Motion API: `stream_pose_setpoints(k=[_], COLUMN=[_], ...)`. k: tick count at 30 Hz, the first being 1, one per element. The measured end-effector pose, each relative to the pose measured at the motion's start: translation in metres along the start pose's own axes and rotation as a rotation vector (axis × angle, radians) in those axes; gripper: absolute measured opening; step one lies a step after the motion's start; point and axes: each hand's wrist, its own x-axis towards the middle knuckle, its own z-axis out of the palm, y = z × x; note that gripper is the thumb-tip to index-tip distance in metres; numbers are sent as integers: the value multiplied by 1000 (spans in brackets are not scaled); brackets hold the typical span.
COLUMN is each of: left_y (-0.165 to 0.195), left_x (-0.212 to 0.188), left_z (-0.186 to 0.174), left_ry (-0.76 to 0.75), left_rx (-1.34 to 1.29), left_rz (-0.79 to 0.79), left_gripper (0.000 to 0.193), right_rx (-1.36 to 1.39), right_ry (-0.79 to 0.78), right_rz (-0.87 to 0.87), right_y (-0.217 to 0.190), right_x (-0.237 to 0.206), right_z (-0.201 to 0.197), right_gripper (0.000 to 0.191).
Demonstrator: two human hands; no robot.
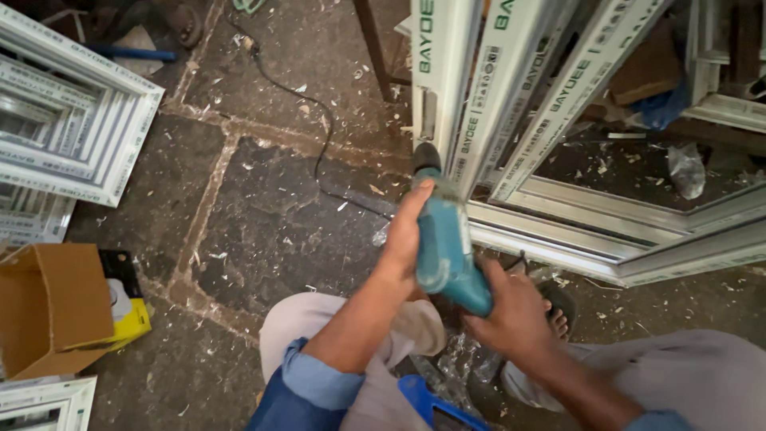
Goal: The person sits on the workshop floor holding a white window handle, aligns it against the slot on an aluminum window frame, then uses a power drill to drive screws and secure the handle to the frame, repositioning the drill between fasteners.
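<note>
A teal power drill (444, 239) points away from me, its dark nose (425, 156) against the corner of a white plastic window frame (558, 231) that stands on the floor. My left hand (404, 233) wraps the drill's body from the left side. My right hand (511, 311) grips the drill's rear handle from below. A black cord (319, 152) trails across the stone floor (263, 215) toward the drill. My knees in light trousers sit below both hands.
White window frames (72, 120) are stacked at the left. An open cardboard box (52, 307) with a yellow item (132, 319) beside it sits at lower left. Plastic shavings litter the floor. A blue object (431, 407) lies by my lap.
</note>
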Motion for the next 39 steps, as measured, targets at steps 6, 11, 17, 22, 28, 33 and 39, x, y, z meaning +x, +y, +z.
stream_pose_setpoints(k=[6,11,17,22,28,33,39], left_y=[0,-6,1,2,-2,3,1], left_x=[8,15,8,5,10,8,9], left_z=[-4,-6,-11,-8,-7,-11,-4], left_ry=[-99,-60,-91,-77,-102,-93,-79], left_rx=[4,39,41,62,46,46,69], left_rz=[19,111,80,75,78,62,99], left_gripper=[38,33,34,35,37,37,36], right_rx=[17,-1,5,-3,30,26,13], right_ry=[45,28,8,-37,-38,-45,-9], right_rz=[-102,-2,-61,-3,62,17,8], right_y=[7,3,-4,-3,-4,-5,-3], right_x=[1,1,1,1,2,4,4], right_z=[2,-3,1,0,-4,2,-2], right_gripper=[77,73,82,82,71,82,79])
